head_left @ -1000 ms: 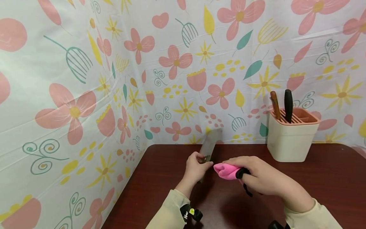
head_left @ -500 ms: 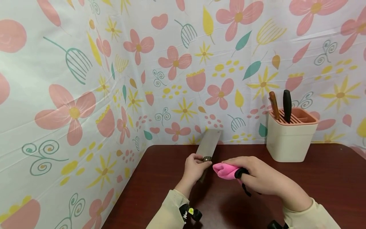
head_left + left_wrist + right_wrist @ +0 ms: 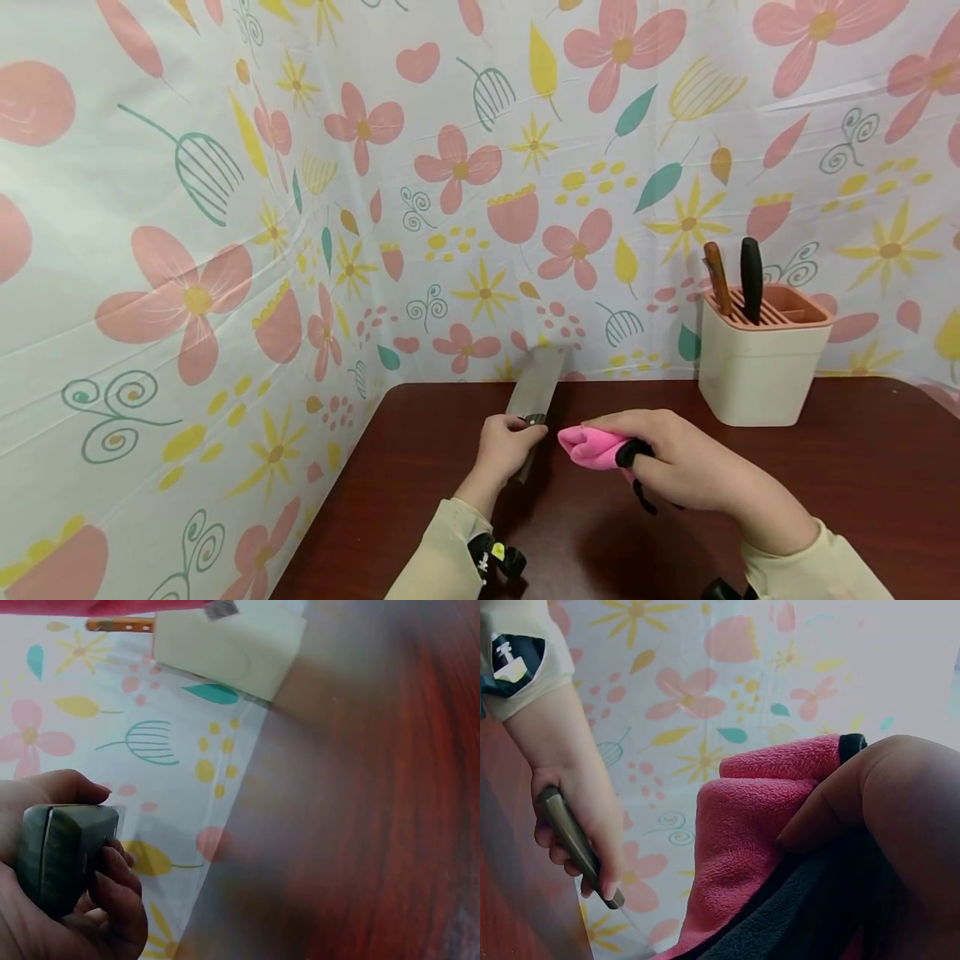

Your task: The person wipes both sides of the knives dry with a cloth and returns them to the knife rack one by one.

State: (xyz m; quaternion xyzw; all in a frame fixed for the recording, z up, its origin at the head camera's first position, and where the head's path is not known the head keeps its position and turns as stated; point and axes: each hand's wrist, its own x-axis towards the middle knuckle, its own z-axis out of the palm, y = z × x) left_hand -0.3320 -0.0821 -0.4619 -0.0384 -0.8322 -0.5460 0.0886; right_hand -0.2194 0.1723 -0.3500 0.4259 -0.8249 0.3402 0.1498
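Observation:
In the head view a cleaver (image 3: 538, 382) with a broad steel blade points toward the back wall. My left hand (image 3: 504, 448) grips its dark handle near the blade. The handle's butt end (image 3: 56, 855) faces the camera in the left wrist view, with the fingers curled round it. To the right, my right hand (image 3: 693, 462) holds a folded pink cloth (image 3: 592, 447) with a black edge. In the right wrist view the cloth (image 3: 742, 847) shows its fluffy pink side and a dark side, bunched under the fingers. A gap separates cloth and cleaver in the head view.
A cream knife block (image 3: 761, 375) with a pink slotted top stands at the back right of the dark red table (image 3: 420, 467). It holds a brown-handled knife (image 3: 717, 277) and a black-handled one (image 3: 751, 279). A flowered sheet (image 3: 450, 217) hangs behind and to the left.
My left hand has drawn slightly back and left with the cleaver, and the blade has changed its tilt. The right hand with the cloth has hardly moved.

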